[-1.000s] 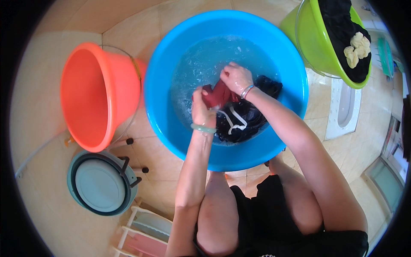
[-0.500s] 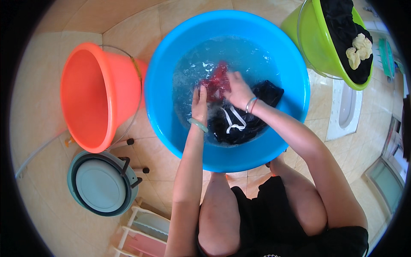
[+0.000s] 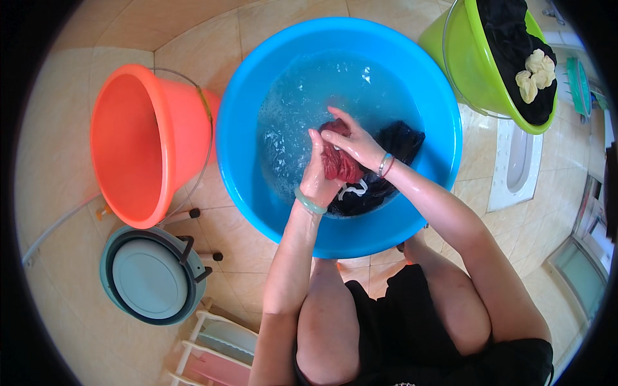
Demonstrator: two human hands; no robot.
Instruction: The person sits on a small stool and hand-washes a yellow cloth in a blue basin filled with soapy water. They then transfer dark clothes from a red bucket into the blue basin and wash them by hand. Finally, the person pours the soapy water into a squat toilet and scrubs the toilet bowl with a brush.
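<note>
Red cloth (image 3: 341,164) held between left hand (image 3: 318,177) and right hand (image 3: 362,145); right fingers loosely curved, left's mostly hidden. Judged soft, slippery, water-heavy; best gripped mid-bunch.

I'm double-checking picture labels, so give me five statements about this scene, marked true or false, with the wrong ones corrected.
1. The left hand and the right hand both touch a crumpled dark red cloth. True.
2. The left wrist is bare. False: it wears a smooth pale green bangle.
3. A round orange plastic bucket is to the left of the large round blue plastic basin. True.
4. No black cloth lies in the basin. False: a black cloth with a white cord lies there.
5. Crumpled cream-coloured pieces lie on black fabric in a lime-green plastic bucket. True.
</note>
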